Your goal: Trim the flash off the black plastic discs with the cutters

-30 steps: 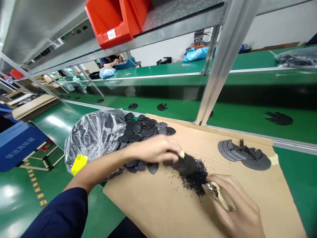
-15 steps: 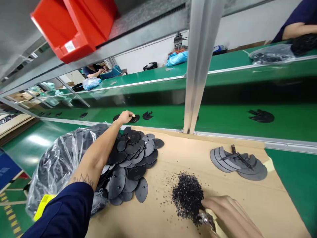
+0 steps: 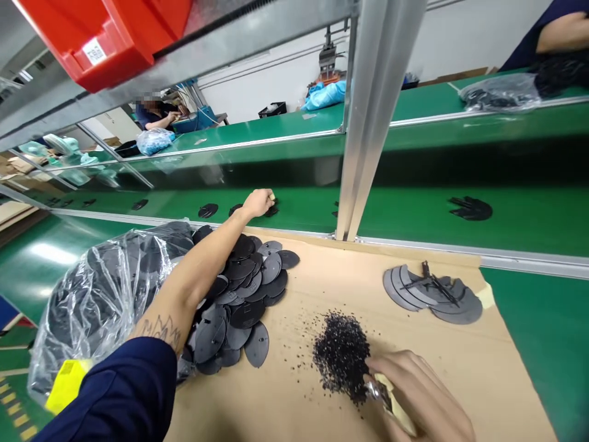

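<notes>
My left hand point(image 3: 258, 202) reaches across to the green conveyor belt, its fingers closed at a dark black plastic part point(image 3: 271, 210). A pale yellow cover shows on a fingertip; the hand hides some of the part. At the lower right, my right hand point(image 3: 421, 393) is closed around small metal pliers point(image 3: 378, 388), whose jaws are partly hidden. Pale yellow covers show on its fingers too. Beside the pliers lies a heap of tiny black bits point(image 3: 341, 353). Under my left forearm spreads a pile of flat black oval plates point(image 3: 248, 313).
A clear plastic bag point(image 3: 105, 294) of black plates stands at left, with a yellow block point(image 3: 69, 383). Grey plates and black strips point(image 3: 435, 293) lie right on the cardboard point(image 3: 294, 405). A metal post point(image 3: 377, 123) and red bin point(image 3: 110, 37) stand ahead. Co-workers sit beyond.
My left hand has moved right along the belt, from one black part to another. My right hand stays beside the heap with the pliers. The view has shifted slightly.
</notes>
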### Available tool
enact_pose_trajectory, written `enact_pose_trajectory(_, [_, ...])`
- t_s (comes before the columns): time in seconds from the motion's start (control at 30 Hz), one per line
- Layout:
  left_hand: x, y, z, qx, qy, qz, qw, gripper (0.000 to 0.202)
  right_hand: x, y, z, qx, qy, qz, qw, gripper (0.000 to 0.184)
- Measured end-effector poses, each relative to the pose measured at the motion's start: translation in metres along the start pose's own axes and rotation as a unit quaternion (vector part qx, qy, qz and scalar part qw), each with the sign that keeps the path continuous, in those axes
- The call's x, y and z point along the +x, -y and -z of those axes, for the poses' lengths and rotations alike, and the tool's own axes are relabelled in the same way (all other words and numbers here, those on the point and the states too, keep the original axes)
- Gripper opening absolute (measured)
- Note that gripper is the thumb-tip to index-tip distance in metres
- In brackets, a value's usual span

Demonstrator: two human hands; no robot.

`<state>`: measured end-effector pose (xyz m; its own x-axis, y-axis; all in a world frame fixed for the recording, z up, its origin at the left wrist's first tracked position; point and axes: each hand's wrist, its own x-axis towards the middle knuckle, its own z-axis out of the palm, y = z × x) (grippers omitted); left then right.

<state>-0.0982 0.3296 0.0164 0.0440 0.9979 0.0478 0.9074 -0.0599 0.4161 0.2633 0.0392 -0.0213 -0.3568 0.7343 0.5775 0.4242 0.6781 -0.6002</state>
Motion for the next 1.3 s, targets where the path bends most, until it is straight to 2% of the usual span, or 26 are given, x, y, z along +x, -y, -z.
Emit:
enact_pose_trajectory(0.07, [-0.018, -0.015, 0.015, -0.037, 0.000, -0.040, 0.999, 0.002, 0.005, 0.005, -0.002, 0.013, -0.014, -0.010, 1.000, 0.041])
enact_pose_trajectory(0.13, [-0.045, -0.035, 0.030, -0.075, 0.016, -0.086, 0.993, 0.005, 0.008, 0.011, -0.003, 0.034, -0.015, -0.040, 0.999, 0.043])
enact_pose_trajectory(0.2, [-0.084, -0.058, 0.040, -0.130, 0.062, -0.156, 0.977, 0.012, 0.009, 0.015, -0.006, 0.061, -0.018, -0.079, 0.995, 0.043])
enact_pose_trajectory(0.23, [-0.107, -0.072, 0.042, -0.187, 0.112, -0.224, 0.950, 0.013, 0.010, 0.017, -0.006, 0.076, -0.021, -0.102, 0.992, 0.043])
enact_pose_trajectory(0.27, [-0.130, -0.085, 0.041, -0.232, 0.161, -0.288, 0.915, 0.013, 0.011, 0.019, -0.007, 0.091, -0.021, -0.126, 0.988, 0.043])
enact_pose_trajectory(0.33, [-0.177, -0.110, 0.032, -0.268, 0.215, -0.374, 0.861, 0.009, 0.014, 0.022, -0.007, 0.131, -0.004, -0.164, 0.978, 0.043])
enact_pose_trajectory(0.4, [-0.214, -0.129, 0.019, -0.288, 0.259, -0.412, 0.824, 0.002, 0.017, 0.026, -0.005, 0.182, 0.033, -0.180, 0.966, 0.037])
enact_pose_trajectory(0.47, [-0.236, -0.136, 0.006, -0.308, 0.270, -0.417, 0.812, 0.001, 0.021, 0.029, -0.004, 0.231, 0.065, -0.184, 0.953, 0.030])
enact_pose_trajectory(0.53, [-0.242, -0.130, -0.001, -0.305, 0.257, -0.402, 0.824, 0.005, 0.024, 0.033, -0.002, 0.267, 0.073, -0.197, 0.941, 0.029])
enact_pose_trajectory(0.57, [-0.239, -0.124, -0.002, -0.281, 0.243, -0.388, 0.843, 0.009, 0.025, 0.034, -0.002, 0.278, 0.066, -0.206, 0.936, 0.030])
enact_pose_trajectory(0.67, [-0.214, -0.099, -0.001, -0.086, 0.159, -0.294, 0.939, 0.013, 0.025, 0.035, -0.005, 0.277, 0.025, -0.246, 0.928, 0.035])
enact_pose_trajectory(0.7, [-0.203, -0.092, 0.000, -0.008, 0.120, -0.243, 0.963, 0.012, 0.025, 0.035, -0.006, 0.269, 0.008, -0.260, 0.927, 0.036])
enact_pose_trajectory(0.73, [-0.192, -0.085, -0.001, 0.034, 0.094, -0.208, 0.973, 0.013, 0.024, 0.034, -0.008, 0.260, -0.011, -0.274, 0.926, 0.037])
enact_pose_trajectory(0.8, [-0.174, -0.074, -0.005, 0.076, 0.067, -0.165, 0.981, 0.018, 0.022, 0.031, -0.011, 0.245, -0.041, -0.297, 0.922, 0.040])
enact_pose_trajectory(0.93, [-0.158, -0.067, -0.015, 0.077, 0.046, -0.143, 0.986, 0.028, 0.019, 0.027, -0.014, 0.234, -0.066, -0.323, 0.914, 0.043])
enact_pose_trajectory(1.03, [-0.157, -0.069, -0.016, 0.047, 0.027, -0.147, 0.988, 0.015, 0.019, 0.028, -0.014, 0.228, -0.080, -0.330, 0.913, 0.042])
enact_pose_trajectory(1.17, [-0.163, -0.077, -0.006, -0.024, 0.014, -0.153, 0.988, 0.003, 0.021, 0.029, -0.013, 0.238, -0.094, -0.333, 0.908, 0.041])
enact_pose_trajectory(1.23, [-0.174, -0.082, -0.003, -0.065, 0.019, -0.154, 0.986, 0.010, 0.020, 0.030, -0.013, 0.243, -0.096, -0.337, 0.904, 0.040])
enact_pose_trajectory(1.3, [-0.193, -0.089, -0.003, -0.156, 0.029, -0.159, 0.974, 0.023, 0.020, 0.031, -0.013, 0.245, -0.091, -0.343, 0.902, 0.039])
